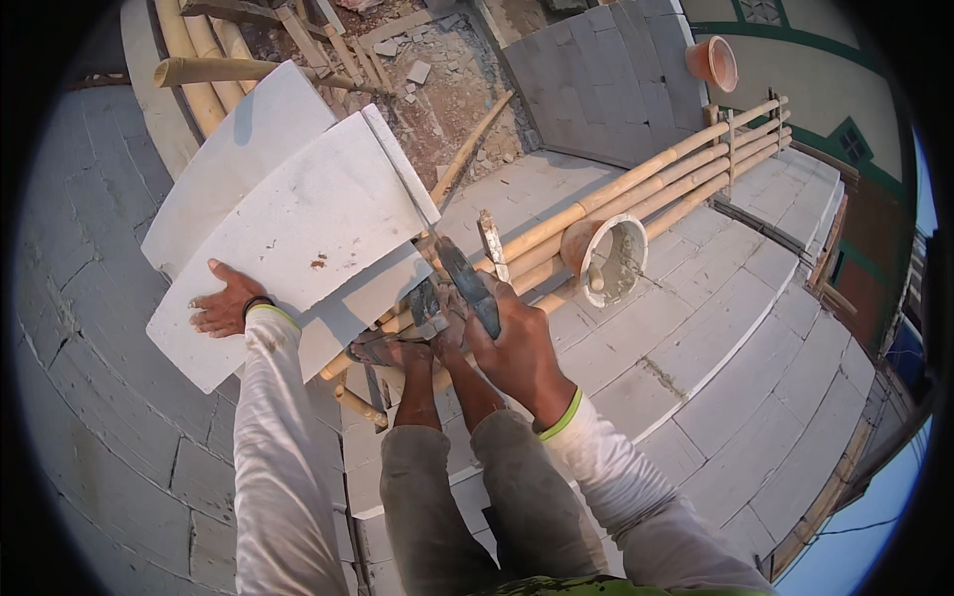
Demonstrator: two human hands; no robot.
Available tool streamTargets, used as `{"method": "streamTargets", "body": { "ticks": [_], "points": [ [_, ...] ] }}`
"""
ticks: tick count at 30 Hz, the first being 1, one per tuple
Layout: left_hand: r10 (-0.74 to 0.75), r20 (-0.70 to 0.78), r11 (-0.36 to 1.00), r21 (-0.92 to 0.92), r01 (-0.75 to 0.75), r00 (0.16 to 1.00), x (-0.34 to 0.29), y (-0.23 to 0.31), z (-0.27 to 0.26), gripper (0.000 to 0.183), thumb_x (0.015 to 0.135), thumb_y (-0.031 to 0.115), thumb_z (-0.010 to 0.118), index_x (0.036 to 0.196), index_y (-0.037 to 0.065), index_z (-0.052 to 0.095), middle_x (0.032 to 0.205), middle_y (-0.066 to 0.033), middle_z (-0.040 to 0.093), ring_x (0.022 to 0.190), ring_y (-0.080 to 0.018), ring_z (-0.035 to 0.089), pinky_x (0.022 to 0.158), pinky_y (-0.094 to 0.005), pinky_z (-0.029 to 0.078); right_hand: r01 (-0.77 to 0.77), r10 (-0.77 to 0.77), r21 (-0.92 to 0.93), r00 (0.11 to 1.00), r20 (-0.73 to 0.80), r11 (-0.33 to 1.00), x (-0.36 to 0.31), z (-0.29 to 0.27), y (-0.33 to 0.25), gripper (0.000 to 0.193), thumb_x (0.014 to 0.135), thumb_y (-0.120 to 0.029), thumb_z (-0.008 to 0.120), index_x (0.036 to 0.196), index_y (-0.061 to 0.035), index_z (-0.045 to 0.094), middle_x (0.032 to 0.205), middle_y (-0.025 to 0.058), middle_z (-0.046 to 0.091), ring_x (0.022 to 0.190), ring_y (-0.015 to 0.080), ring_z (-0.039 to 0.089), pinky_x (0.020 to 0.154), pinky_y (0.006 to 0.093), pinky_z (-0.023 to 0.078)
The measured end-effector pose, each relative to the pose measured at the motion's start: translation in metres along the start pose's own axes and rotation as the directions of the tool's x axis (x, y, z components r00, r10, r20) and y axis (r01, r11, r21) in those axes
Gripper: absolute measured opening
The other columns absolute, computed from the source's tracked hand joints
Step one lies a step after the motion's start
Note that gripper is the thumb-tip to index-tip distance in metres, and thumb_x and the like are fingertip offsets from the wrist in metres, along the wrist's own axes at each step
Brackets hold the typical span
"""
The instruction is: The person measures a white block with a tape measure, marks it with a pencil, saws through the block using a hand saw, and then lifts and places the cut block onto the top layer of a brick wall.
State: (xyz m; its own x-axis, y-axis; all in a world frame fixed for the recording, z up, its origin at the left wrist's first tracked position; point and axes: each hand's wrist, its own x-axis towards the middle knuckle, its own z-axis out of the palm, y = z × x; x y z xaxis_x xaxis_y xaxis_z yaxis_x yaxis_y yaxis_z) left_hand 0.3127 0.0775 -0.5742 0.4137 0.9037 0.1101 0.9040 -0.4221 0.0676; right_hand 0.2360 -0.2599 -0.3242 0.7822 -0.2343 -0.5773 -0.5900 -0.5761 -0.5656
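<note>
The left hand [229, 298] lies flat, fingers apart, on the pale block [318, 219], apparently steadying it where it overlaps another slab [248, 129], left of the bamboo poles [636, 194]. The right hand [522, 348] is clamped round a dark-handled tool [467, 283], probably for firm control; its far end meets the block's right corner. Right of them is a bucket [576, 241].

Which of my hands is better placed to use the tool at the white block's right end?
Probably your right hand: it grips the dark-handled tool beside that end. Your left hand lies spread on the white block, toward its other end.
</note>
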Motion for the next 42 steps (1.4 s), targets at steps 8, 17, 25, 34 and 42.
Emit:
{"method": "streamTargets", "body": {
  "ticks": [8, 17, 25, 34, 42],
  "points": [
    [-0.01, -0.05, 1.0, -0.001, 0.01, 0.999, 0.004, -0.003, -0.004, 0.105, 0.086, 0.083, 0.026, 0.15, 0.0, 0.031, 0.156, -0.0299, 0.024, 0.148, -0.0409, 0.016, 0.119, -0.052, 0.014, -0.026, 0.024, 0.022, 0.994, 0.108, 0.999, -0.064, -0.036, 0.033, 0.053, 0.088, -0.018, 0.066, 0.132, 0.0062, 0.051, 0.111, 0.0299, 0.064, 0.103, 0.0405, 0.066, 0.088, 0.0423, 0.052],
    [-0.019, -0.011, 1.0, -0.022, 0.018, 1.0, -0.018, 0.016, 0.012, 0.103, 0.088, 0.081, 0.029, 0.151, 0.0, 0.028, 0.157, -0.0289, 0.02, 0.149, -0.0399, 0.013, 0.12, -0.0518, 0.01, 0.087, -0.096, -0.172, 0.995, -0.041, 0.981, 0.077, 0.016, 0.017, 0.042, 0.086, -0.024, 0.067, 0.112, 0.0071, 0.055, 0.089, 0.0282, 0.066, 0.082, 0.0441, 0.065, 0.074, 0.0475, 0.053],
    [0.005, -0.035, 1.0, -0.003, -0.006, 0.999, 0.002, -0.006, 0.005, 0.104, 0.087, 0.08, 0.032, 0.152, -0.001, 0.026, 0.157, -0.0297, 0.019, 0.149, -0.0402, 0.012, 0.12, -0.0509, 0.008, 0.056, -0.056, 0.002, 0.998, 0.031, 0.998, -0.085, -0.035, 0.037, 0.04, 0.087, -0.006, 0.062, 0.125, 0.0063, 0.056, 0.093, 0.0232, 0.069, 0.079, 0.0313, 0.073, 0.068, 0.0385, 0.056],
    [-0.012, 0.007, 1.0, 0.016, 0.012, 1.0, 0.005, -0.006, 0.009, 0.106, 0.087, 0.08, 0.031, 0.153, -0.002, 0.021, 0.159, -0.0287, 0.016, 0.15, -0.039, 0.008, 0.121, -0.0493, 0.006, 0.141, -0.14, 0.029, 0.989, -0.047, 0.99, -0.014, 0.016, 0.065, 0.039, 0.087, -0.008, 0.064, 0.124, 0.0035, 0.057, 0.093, 0.0232, 0.07, 0.075, 0.0328, 0.071, 0.069, 0.0383, 0.055],
    [0.024, 0.014, 1.0, 0.011, -0.024, 1.0, -0.003, 0.003, 0.0, 0.104, 0.088, 0.078, 0.03, 0.153, -0.002, 0.021, 0.159, -0.0299, 0.014, 0.151, -0.0388, 0.007, 0.121, -0.0493, 0.005, 0.149, -0.148, 0.007, 0.986, -0.072, 0.989, -0.009, 0.015, 0.057, 0.036, 0.087, -0.006, 0.063, 0.121, 0.0054, 0.058, 0.098, 0.0243, 0.07, 0.079, 0.0308, 0.072, 0.071, 0.0364, 0.056]
  ]
}}
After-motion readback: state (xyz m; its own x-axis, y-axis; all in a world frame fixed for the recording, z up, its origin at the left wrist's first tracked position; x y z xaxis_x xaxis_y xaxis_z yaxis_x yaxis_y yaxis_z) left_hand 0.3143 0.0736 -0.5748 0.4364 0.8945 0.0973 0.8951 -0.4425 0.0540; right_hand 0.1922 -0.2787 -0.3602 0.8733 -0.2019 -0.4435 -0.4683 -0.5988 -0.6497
